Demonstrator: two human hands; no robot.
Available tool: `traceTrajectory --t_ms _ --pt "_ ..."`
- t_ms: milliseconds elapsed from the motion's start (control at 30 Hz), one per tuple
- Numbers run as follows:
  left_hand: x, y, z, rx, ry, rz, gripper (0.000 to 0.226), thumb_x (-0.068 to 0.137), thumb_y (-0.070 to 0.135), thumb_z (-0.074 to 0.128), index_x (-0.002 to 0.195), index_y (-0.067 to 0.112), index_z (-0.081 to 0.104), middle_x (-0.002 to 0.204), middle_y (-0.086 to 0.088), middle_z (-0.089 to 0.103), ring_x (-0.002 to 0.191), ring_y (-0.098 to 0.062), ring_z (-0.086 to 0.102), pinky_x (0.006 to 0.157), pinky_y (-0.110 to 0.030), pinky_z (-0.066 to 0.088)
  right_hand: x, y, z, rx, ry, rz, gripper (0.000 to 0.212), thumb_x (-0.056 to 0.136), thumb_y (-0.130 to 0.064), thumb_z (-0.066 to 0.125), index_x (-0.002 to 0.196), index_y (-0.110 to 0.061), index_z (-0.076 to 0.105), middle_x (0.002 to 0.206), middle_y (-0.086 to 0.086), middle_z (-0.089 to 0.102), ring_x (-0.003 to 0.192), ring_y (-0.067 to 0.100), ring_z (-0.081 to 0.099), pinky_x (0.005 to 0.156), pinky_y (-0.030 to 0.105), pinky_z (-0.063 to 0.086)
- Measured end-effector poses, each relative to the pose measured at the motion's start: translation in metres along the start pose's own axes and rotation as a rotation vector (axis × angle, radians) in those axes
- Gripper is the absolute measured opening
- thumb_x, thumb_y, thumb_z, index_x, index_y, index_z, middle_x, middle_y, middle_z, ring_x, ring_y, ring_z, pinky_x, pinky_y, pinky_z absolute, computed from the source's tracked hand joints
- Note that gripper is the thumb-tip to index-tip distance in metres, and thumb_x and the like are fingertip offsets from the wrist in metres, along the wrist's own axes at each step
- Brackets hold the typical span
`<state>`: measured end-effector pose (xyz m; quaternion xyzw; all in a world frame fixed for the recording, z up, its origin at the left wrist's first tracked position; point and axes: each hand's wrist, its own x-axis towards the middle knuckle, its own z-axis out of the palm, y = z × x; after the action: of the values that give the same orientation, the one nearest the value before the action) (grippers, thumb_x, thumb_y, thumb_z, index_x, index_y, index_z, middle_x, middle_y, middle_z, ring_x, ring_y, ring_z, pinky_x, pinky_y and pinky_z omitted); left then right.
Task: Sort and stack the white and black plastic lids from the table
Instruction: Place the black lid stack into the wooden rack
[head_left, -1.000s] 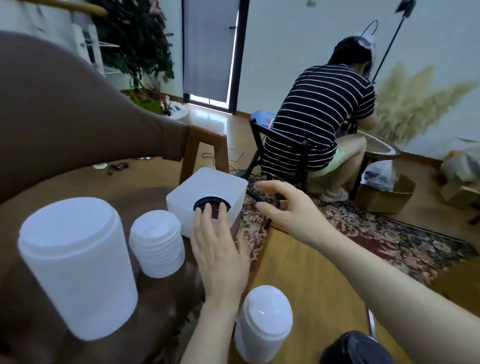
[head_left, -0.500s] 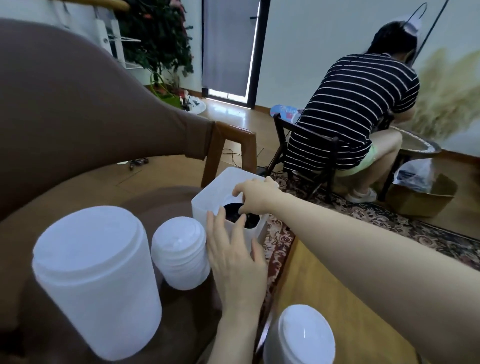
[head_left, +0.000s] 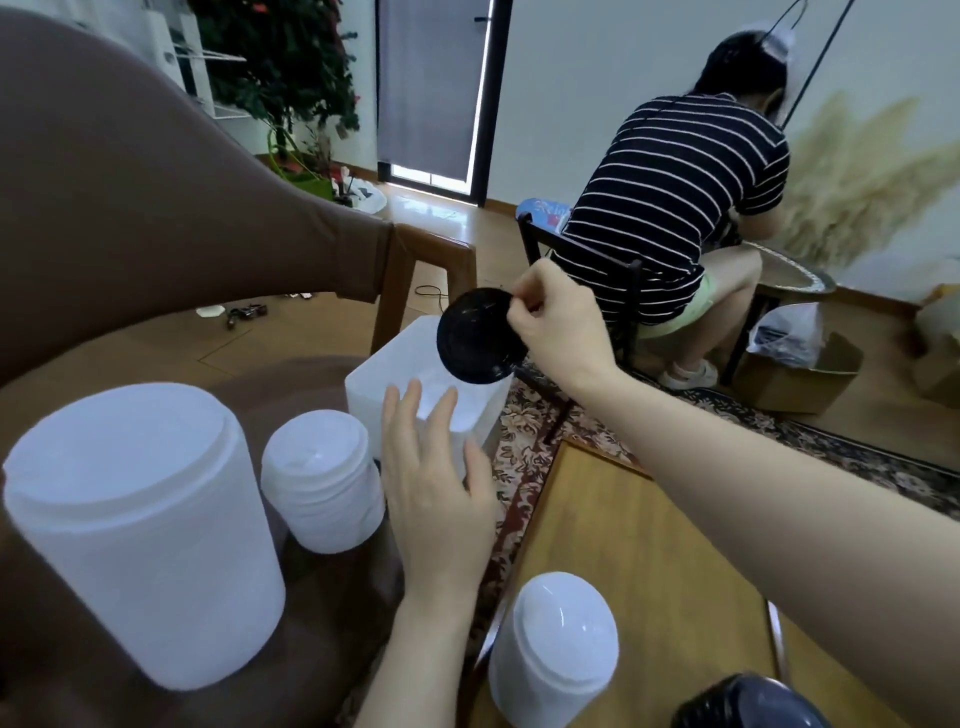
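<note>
My right hand (head_left: 556, 322) pinches a black plastic lid (head_left: 475, 338) by its rim and holds it tilted in the air above the white square bin (head_left: 374, 379). My left hand (head_left: 436, 488) rests with straight fingers against the bin's near wall. Left of the bin stands a stack of white lids (head_left: 322, 478), and a larger, taller white stack (head_left: 135, 530) stands at the near left. Another white stack (head_left: 556, 649) stands on the wooden table (head_left: 649, 545) near me, with the top of a black lid stack (head_left: 748, 701) at the bottom edge.
The bin and two white stacks sit on a brown upholstered chair seat (head_left: 311, 597); its back (head_left: 130, 208) rises at left. A patterned rug (head_left: 530, 441) lies beyond. A person in a striped shirt (head_left: 675, 208) sits on a dark chair with their back turned.
My right hand reached into the white bin, took hold of the black lid and lifted it out above the bin. My left hand stayed at the bin's near wall.
</note>
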<state>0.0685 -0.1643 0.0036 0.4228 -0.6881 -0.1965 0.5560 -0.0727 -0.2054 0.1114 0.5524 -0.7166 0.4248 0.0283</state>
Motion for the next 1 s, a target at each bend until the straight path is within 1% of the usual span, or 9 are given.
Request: traceTrajectory --t_ms 100,267,367,467,533,633,767,867,1000 --pt "-0.006 0.028 0.001 -0.247 0.034 0.068 0.038 0.099 0.025 0.045 0.129 0.009 0.061 0.125 -0.002 0.058 0.118 -0.002 0.052 0.097 -0.006 0.038 -0.028 0.008 -0.041 0.119 0.107 0.021 0.007 0.088 -0.009 0.063 0.085 -0.014 0.059 0.077 -0.006 0.062 0.065 0.007 0.056 0.067 0.030 0.052" --pt "-0.033 0.060 0.012 -0.494 -0.354 -0.060 0.048 0.099 0.042 0.043 0.141 0.019 0.051 0.122 0.012 0.057 0.101 0.011 0.055 0.083 -0.005 0.040 -0.107 0.025 -0.092 0.140 0.196 0.066 0.016 0.084 -0.006 0.069 0.077 -0.008 0.055 0.067 -0.001 0.057 0.059 0.004 0.047 0.058 0.023 0.042" --pt "-0.046 0.075 0.017 -0.615 -0.465 -0.155 0.037 0.097 0.049 0.046 0.105 0.017 0.064 0.083 0.003 0.065 0.069 -0.003 0.062 0.059 -0.016 0.046 -0.155 0.045 -0.114 0.128 0.241 0.137 0.018 0.085 -0.006 0.071 0.077 -0.008 0.055 0.070 0.005 0.059 0.061 0.010 0.051 0.059 0.030 0.044" --pt "-0.055 0.090 0.018 -0.755 -0.668 -0.533 0.067 0.092 0.067 0.037 0.073 0.006 0.059 0.057 -0.011 0.057 0.041 -0.026 0.055 0.034 -0.022 0.032 -0.201 0.065 -0.138 0.118 0.318 0.196 0.023 0.084 -0.002 0.072 0.077 -0.013 0.053 0.078 0.001 0.064 0.069 0.012 0.058 0.063 0.028 0.050" --pt "-0.062 0.097 0.017 -0.660 -0.920 -0.725 0.077 0.088 0.075 0.028 0.069 0.005 0.057 0.055 -0.012 0.058 0.036 -0.023 0.051 0.033 -0.018 0.027 -0.232 0.077 -0.153 0.046 0.313 0.142 0.029 0.081 0.006 0.071 0.076 -0.014 0.051 0.089 -0.007 0.066 0.079 0.007 0.063 0.069 0.020 0.052" --pt "-0.080 0.102 0.023 -0.539 -1.150 -0.764 0.057 0.093 0.062 0.050 0.082 0.006 0.059 0.060 -0.007 0.063 0.036 -0.016 0.047 0.035 -0.017 0.023 -0.276 0.096 -0.171 -0.147 0.169 0.016 0.038 0.076 0.011 0.072 0.082 -0.019 0.050 0.103 -0.008 0.065 0.094 0.002 0.063 0.079 0.016 0.052" --pt "-0.107 0.097 0.043 -0.497 -1.174 -0.674 0.028 0.093 0.034 0.069 0.091 0.006 0.062 0.064 -0.003 0.061 0.037 -0.011 0.046 0.034 -0.019 0.026 -0.314 0.115 -0.181 -0.106 -0.014 0.158 0.033 0.085 0.005 0.066 0.091 -0.024 0.051 0.122 -0.012 0.062 0.119 0.001 0.057 0.097 0.021 0.049" --pt "-0.127 0.094 0.055 -0.425 -1.143 -0.635 0.025 0.093 0.028 0.070 0.100 0.004 0.063 0.064 -0.004 0.060 0.038 -0.011 0.047 0.033 -0.019 0.026 -0.325 0.115 -0.177 0.155 -0.075 0.427 0.043 0.088 0.006 0.061 0.117 -0.024 0.052 0.125 -0.015 0.060 0.120 -0.005 0.055 0.104 0.015 0.042" --pt "-0.145 0.091 0.064 -0.243 -1.101 -0.504 0.027 0.093 0.030 0.069 0.109 0.009 0.063 0.071 -0.005 0.064 0.038 -0.013 0.049 0.034 -0.016 0.031 -0.330 0.121 -0.172 0.226 -0.149 0.627 0.041 0.091 -0.002 0.061 0.124 -0.026 0.056 0.126 -0.012 0.061 0.120 -0.001 0.056 0.107 0.022 0.043"
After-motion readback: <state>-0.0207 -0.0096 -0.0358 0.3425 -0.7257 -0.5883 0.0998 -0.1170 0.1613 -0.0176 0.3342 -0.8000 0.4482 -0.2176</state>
